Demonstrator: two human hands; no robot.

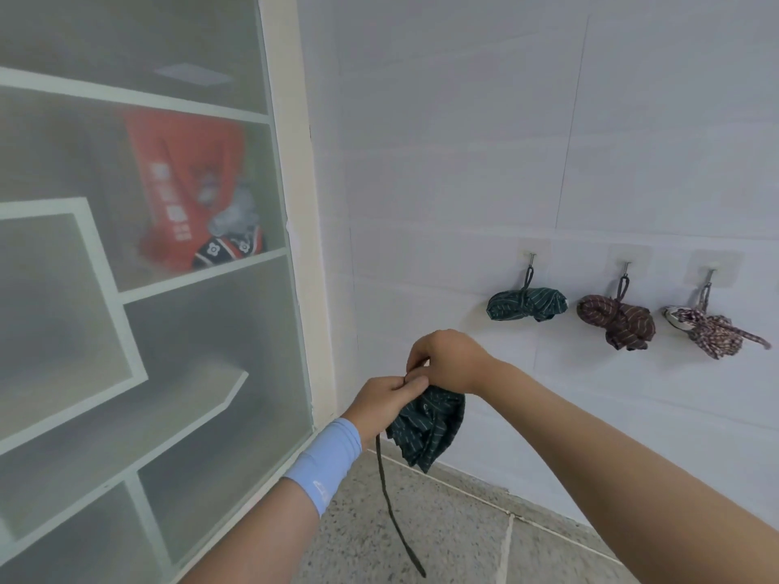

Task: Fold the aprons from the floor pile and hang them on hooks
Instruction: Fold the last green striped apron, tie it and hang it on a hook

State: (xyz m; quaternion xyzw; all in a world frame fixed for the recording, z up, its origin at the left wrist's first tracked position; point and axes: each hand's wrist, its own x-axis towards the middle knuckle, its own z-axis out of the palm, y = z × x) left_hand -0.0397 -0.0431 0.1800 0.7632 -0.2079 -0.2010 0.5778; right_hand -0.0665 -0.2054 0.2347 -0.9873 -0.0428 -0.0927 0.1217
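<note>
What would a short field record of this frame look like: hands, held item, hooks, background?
left hand: grips the top of the bundle
right hand: pinches at the same spot, from above
held item: dark green striped apron, bunched, strap dangling toward the floor
hooks: three on the tiled wall, each occupied: green bundle, brown bundle, checked bundle
background: frosted cabinet with shelves

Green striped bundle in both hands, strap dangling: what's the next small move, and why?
Probably wind the loose strap around the bundle and tie it off. Both the left hand and right hand pinch its top, the strap hangs free, and the three bundles on the hooks are each tied and hung by a loop.
</note>
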